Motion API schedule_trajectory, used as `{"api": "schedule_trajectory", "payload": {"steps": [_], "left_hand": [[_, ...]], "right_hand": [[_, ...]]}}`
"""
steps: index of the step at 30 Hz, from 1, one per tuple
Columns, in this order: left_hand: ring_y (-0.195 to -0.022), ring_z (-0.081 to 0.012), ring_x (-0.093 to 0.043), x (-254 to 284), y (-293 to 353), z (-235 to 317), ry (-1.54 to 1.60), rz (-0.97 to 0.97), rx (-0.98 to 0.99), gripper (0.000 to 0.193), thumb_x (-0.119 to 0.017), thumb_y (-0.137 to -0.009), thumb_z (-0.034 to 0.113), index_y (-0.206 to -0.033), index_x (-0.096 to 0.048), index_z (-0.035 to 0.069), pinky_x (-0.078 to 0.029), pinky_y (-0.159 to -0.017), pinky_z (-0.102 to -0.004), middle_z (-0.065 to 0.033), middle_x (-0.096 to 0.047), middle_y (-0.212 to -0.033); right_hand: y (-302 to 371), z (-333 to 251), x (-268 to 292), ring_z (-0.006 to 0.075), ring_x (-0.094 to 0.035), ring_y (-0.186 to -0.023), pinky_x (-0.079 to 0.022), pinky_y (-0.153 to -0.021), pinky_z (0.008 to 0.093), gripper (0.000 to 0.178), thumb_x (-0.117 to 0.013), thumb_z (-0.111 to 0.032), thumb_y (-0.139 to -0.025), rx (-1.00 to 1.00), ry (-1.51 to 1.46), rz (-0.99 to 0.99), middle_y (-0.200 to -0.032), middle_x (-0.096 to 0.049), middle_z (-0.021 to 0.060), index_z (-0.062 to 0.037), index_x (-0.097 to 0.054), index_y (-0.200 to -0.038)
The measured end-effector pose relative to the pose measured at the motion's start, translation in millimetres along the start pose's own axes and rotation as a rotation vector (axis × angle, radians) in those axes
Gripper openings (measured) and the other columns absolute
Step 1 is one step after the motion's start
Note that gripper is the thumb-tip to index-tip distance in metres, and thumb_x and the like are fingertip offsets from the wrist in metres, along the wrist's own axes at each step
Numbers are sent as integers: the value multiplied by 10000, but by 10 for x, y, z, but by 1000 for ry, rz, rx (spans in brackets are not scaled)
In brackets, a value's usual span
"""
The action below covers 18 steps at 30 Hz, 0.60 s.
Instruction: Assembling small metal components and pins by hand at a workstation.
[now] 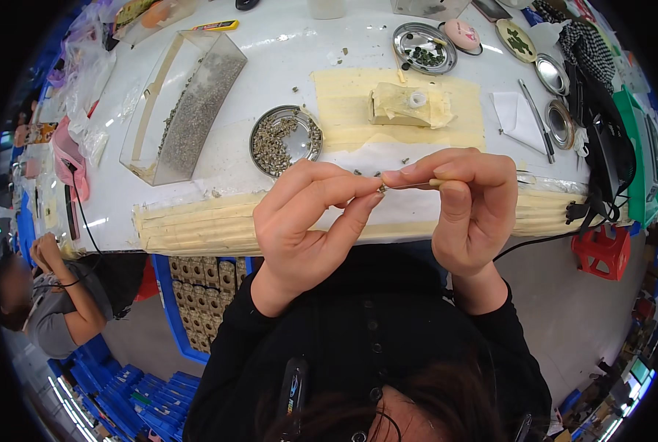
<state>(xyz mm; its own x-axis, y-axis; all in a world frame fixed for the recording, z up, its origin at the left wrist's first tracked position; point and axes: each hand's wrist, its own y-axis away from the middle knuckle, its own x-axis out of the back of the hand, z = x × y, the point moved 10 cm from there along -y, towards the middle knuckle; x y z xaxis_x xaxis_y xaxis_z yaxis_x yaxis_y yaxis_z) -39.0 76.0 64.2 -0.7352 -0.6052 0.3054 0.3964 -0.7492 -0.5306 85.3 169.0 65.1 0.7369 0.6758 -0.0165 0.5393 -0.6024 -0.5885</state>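
Observation:
Above the near table edge, my left hand [303, 217] pinches a tiny metal part [382, 189] between thumb and fingertips. My right hand [478, 210] grips a thin needle-like tool [435, 182] with a pale yellowish handle; its fine tip points left at the part. The index fingertip of that hand is close beside the part. Just beyond my left hand lies a round metal dish [296, 144] holding many small metal parts [273, 138]. Past my right hand, a block wrapped in yellowish tape [399, 114] carries a small white ring-shaped piece [417, 100].
A clear box [209, 103] of small parts stands at left. Far right are a dish [447, 65] with dark green bits, tweezers [536, 121] and round tins [559, 124]. Below the table sit a blue tray [168, 313] of metal blocks and a red stool [601, 252]. Another person [67, 309] sits left.

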Motion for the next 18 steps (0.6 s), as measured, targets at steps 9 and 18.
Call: {"api": "schedule_trajectory", "payload": {"steps": [9,18], "left_hand": [[-637,-147,-593,-5,-3,-3,0,0,11,197,-749,-708,-70,-889,-717,3,-461,-558,-246,-77,-642,-774],[-641,-158,-595,11,2,8,-33,8,5,210,-757,-696,-70,-888,-717,5,-455,-563,-255,-74,-643,-772]], "right_hand": [[-16,89,17,246,-679,-877,-591,-786,348,159,-429,-108,-1009,-112,-201,27,-955,-607,191,42,-394,-1051],[-52,14,69,226,-673,-830,-574,-744,312,129,-453,-83,-999,-28,-75,55,-944,-614,184,29,-414,-1049]]}}
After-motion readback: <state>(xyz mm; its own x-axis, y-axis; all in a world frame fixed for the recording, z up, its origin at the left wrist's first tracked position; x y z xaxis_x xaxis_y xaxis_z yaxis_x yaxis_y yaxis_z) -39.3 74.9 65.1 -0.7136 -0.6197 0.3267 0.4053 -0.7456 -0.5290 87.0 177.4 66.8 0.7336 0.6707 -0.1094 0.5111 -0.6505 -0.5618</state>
